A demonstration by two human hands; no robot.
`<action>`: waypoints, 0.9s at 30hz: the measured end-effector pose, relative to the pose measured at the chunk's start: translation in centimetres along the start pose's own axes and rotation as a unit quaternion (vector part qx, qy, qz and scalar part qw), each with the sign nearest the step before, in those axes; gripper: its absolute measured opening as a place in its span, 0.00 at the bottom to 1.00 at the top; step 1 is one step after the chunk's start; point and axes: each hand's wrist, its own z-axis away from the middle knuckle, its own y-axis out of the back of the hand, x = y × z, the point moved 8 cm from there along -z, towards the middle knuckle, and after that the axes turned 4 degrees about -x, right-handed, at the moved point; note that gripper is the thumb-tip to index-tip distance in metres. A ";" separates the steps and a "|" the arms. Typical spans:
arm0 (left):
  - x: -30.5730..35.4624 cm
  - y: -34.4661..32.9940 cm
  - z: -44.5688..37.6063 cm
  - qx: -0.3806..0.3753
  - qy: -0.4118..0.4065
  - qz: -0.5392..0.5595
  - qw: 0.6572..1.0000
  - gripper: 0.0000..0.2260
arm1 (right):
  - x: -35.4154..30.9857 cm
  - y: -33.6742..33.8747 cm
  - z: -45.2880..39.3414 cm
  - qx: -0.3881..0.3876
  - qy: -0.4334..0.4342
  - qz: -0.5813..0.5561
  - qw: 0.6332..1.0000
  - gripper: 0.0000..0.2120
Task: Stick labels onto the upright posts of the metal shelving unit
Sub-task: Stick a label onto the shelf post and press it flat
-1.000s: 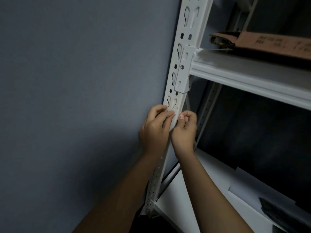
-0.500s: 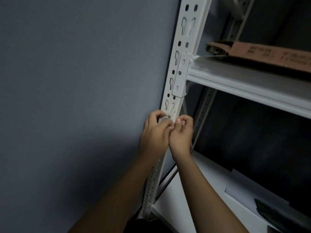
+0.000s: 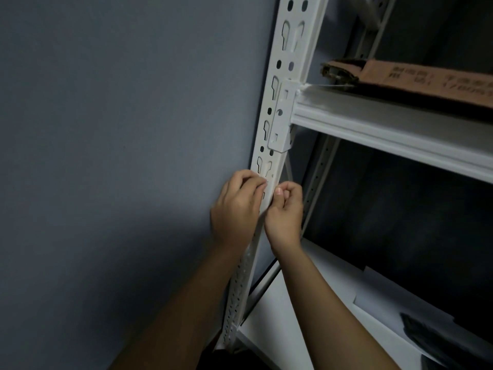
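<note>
Both hands meet on the white post [image 3: 285, 84] just below the beam bracket. Left hand [image 3: 236, 206] has its fingers curled against the post's front face, fingertips [image 3: 260, 184] pressing on it at a keyhole slot. Right hand [image 3: 284, 209] is curled into a loose fist at the post's right edge, thumb up with the nail showing, thumb tip against the metal. A label cannot be made out between them; if one is there, it is white on white and covered by the fingers, so whether either hand pinches anything cannot be told.

No writing can be read on the post. It runs tilted from bottom centre to the top edge, pierced by paired keyhole slots and round holes, and stands against a grey wall [image 3: 106, 129].

Lower shelf [image 3: 269, 316] is white, with a pale sheet [image 3: 378, 295] and a dark flat object [image 3: 440, 340] lying on it, the latter cut off at the right edge and too dim to identify.

Upper beam [image 3: 386, 129] hooks into the post. On it lies a brown carton [image 3: 426, 81], its near end torn; the dark print on its side is blurred and unreadable. Behind, a rear post [image 3: 320, 166] and dark depth, nothing clear.
</note>
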 end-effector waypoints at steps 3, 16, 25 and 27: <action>0.4 0.1 -0.1 0.006 -0.044 -0.039 0.998 0.06 | -0.1 0.1 0.2 -0.003 -0.003 -0.009 1.000 0.05; 1.7 0.1 -1.5 -0.038 -0.124 -0.140 0.982 0.08 | -0.6 0.2 0.5 -0.023 -0.007 -0.028 0.999 0.04; 1.4 -0.9 -1.7 -0.043 -0.083 -0.153 0.984 0.07 | -0.3 0.3 0.5 -0.011 -0.016 -0.021 1.000 0.04; 1.3 -0.8 -1.7 -0.043 -0.077 -0.139 0.986 0.08 | -0.3 0.3 0.5 -0.017 -0.016 -0.022 0.999 0.04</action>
